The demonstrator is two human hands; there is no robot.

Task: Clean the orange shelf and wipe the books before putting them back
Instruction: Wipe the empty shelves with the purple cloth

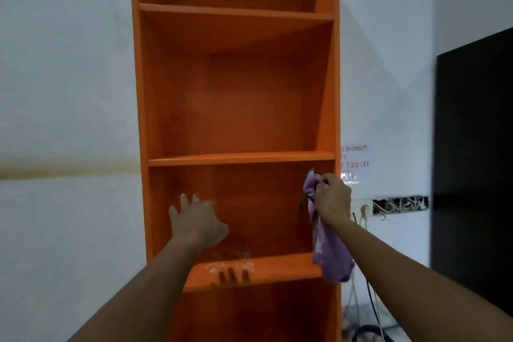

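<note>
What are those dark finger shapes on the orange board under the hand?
Head view: that is the shadow of the left hand, falling on the front edge of the orange shelf, so light likely comes from above. Head view again: everything looks slightly blurred.

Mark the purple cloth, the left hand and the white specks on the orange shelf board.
Purple cloth (330,255), head view: hanging lower part.
Left hand (198,221), head view: back of the hand.
White specks (231,264), head view: middle of the patch.
</note>
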